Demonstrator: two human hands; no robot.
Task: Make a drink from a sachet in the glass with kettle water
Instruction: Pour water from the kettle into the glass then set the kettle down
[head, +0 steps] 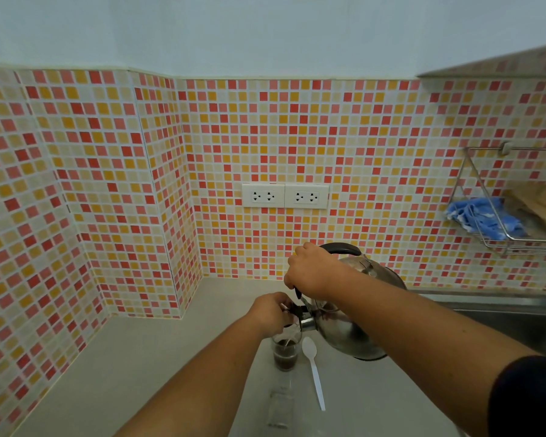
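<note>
A shiny steel kettle [347,329] is tilted to the left over a small clear glass [285,353] on the counter. Water streams from its spout into the glass, which holds dark brown liquid. My right hand [311,271] grips the kettle's black handle from above. At the spout, my left hand [270,313] pinches the black spout cap, just above the glass. A white plastic spoon [314,370] lies on the counter right of the glass. An emptied clear sachet [279,405] lies flat in front of the glass.
The grey counter [123,373] runs into a tiled corner at the left. A steel sink [501,320] sits at the right. A double wall socket [285,196] is on the back wall. A wire rack [514,209] with cloths hangs at the right.
</note>
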